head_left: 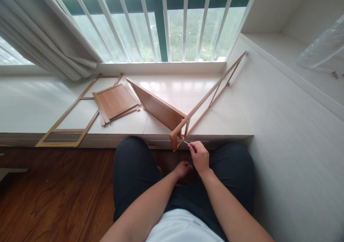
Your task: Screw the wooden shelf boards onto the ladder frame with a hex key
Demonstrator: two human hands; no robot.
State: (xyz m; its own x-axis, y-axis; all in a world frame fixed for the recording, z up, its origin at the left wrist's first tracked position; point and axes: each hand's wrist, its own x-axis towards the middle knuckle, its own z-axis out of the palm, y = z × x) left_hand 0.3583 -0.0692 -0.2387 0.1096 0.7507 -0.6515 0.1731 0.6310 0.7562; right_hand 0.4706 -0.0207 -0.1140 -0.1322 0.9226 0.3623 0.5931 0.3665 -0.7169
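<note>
Pinched in the fingers of my right hand [199,156] is a thin, pale metal rod [186,142] that looks like a hex key. Its far end reaches the near corner of an upright wooden ladder-like frame [206,100]. A brown wooden panel [158,104] stands on its edge and meets that frame near the same corner. My left hand [184,169] is lower, between my knees, with its fingers curled closed. Whatever it may hold is hidden, and it is apart from the frame.
On the white window ledge [126,127], a second wooden frame [77,100] lies flat, its near end overhanging the edge. Stacked wooden panels [116,102] lie beside it. A white wall [290,134] closes the right side. Clear plastic wrap [322,44] and small hardware [334,75] sit on a shelf.
</note>
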